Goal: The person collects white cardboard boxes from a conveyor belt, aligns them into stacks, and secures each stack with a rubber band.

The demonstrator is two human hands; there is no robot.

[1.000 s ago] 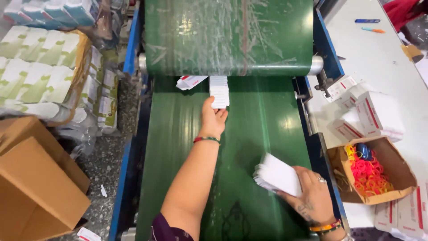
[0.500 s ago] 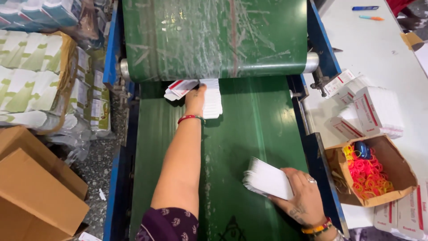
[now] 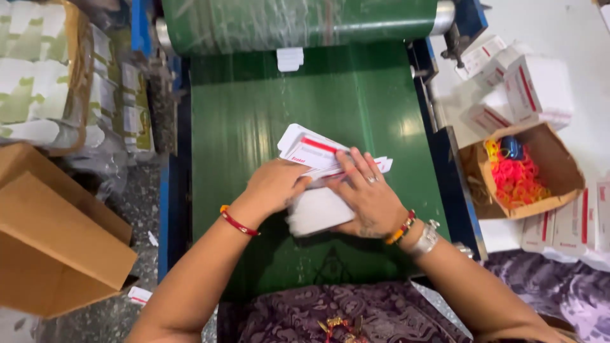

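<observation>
Green conveyor belt [image 3: 254, 114], flanked on the left by brown cardboard cartons [image 3: 57, 248] and on the right by a white table [image 3: 572, 32] carrying an open box of red and yellow rubber bands [image 3: 518, 178] and loose white cartons [image 3: 537, 89]. Stack of flat white cartons with red stripes [image 3: 314, 184], lying mid-belt, where both hands are gathering it. Left hand [image 3: 273, 187] is curling loosely against its left edge while right hand [image 3: 362, 197] is pressing down on top with fingers spread; one small white carton [image 3: 290, 58] is sitting alone at the roller.
</observation>
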